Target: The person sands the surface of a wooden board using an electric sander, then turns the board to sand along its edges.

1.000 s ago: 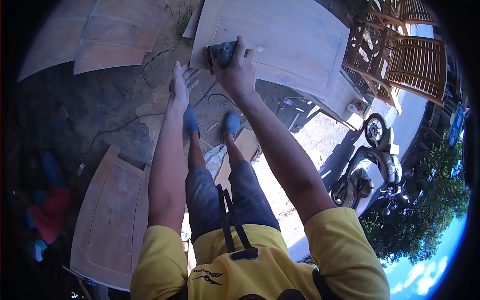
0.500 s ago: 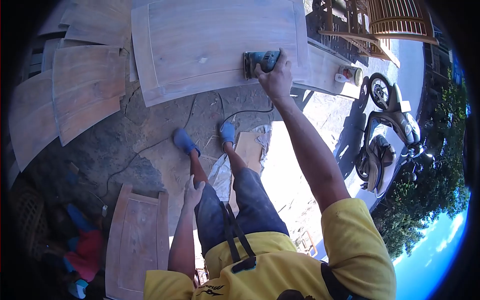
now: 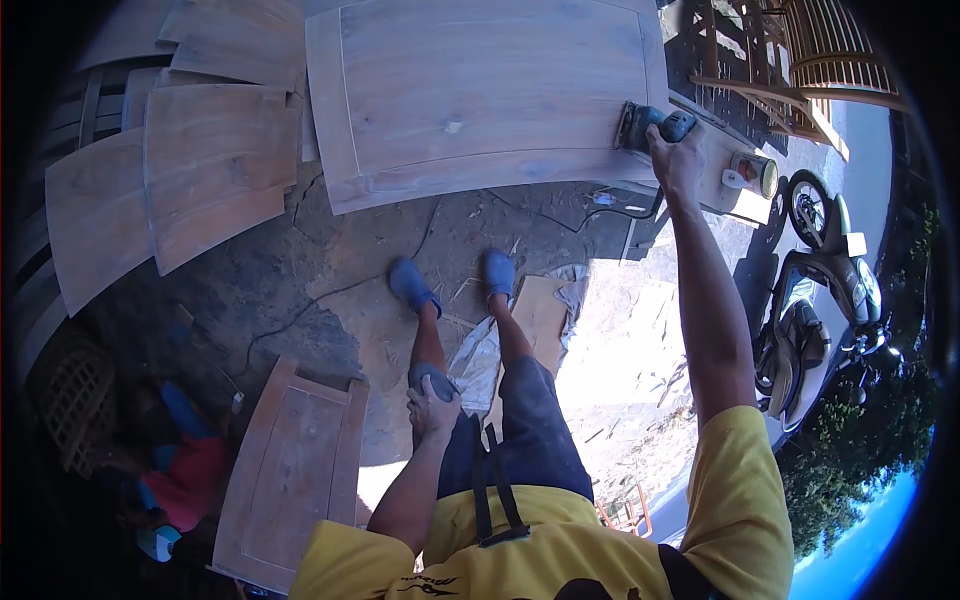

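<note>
My right hand [image 3: 680,150] is closed around a dark teal electric sander [image 3: 640,128]. The sander sits at the right edge of a large framed wooden panel [image 3: 490,90], its cord hanging down below the panel. My left hand [image 3: 434,408] rests against my left leg near the knee, fingers apart and no tool visible in it. Part of those fingers is hard to make out against the grey shorts.
Several thin wooden panels [image 3: 215,140] lie at left, and a smaller framed panel [image 3: 295,470] at lower left. A person in red [image 3: 190,480] is near it. A can [image 3: 755,175], a motorbike [image 3: 825,290] and a slatted wooden piece [image 3: 830,50] are at right. A cord [image 3: 330,292] crosses the ground.
My right hand has moved the sander rightward across the panel to its right edge. My left hand has shifted on my leg. The whole view has shifted slightly.
</note>
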Action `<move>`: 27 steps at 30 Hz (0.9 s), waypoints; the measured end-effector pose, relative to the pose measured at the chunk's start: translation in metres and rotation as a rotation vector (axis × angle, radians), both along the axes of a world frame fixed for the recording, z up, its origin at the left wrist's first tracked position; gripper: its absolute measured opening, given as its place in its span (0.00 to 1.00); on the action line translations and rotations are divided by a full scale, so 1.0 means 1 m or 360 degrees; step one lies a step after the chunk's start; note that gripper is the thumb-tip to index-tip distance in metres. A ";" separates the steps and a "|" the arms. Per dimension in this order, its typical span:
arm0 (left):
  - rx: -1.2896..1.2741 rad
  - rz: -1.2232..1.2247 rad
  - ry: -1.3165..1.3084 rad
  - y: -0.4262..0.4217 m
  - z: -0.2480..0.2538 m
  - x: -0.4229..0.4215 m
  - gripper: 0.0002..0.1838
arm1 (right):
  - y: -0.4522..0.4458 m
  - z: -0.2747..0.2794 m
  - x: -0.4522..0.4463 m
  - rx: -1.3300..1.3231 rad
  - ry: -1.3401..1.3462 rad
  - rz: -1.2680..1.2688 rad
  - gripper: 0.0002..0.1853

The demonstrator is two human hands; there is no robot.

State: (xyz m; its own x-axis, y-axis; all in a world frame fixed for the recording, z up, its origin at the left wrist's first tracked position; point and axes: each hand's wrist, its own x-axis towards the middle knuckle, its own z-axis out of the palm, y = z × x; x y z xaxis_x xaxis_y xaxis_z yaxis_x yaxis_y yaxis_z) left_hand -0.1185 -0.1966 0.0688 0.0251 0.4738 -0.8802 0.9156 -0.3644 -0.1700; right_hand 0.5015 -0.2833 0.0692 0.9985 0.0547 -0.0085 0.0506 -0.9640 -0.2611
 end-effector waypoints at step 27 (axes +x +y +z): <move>-0.0034 0.0220 -0.0110 0.045 -0.012 -0.021 0.46 | 0.342 0.032 -0.263 0.0367 0.0409 0.1022 0.50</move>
State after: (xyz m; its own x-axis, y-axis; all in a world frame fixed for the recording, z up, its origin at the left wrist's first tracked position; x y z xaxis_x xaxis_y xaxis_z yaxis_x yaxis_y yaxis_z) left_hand -0.1396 -0.1517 0.0567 0.0221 0.4582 -0.8886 0.9665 -0.2370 -0.0982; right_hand 0.2382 0.0592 0.1016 0.7370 0.6576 -0.1562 0.4973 -0.6841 -0.5336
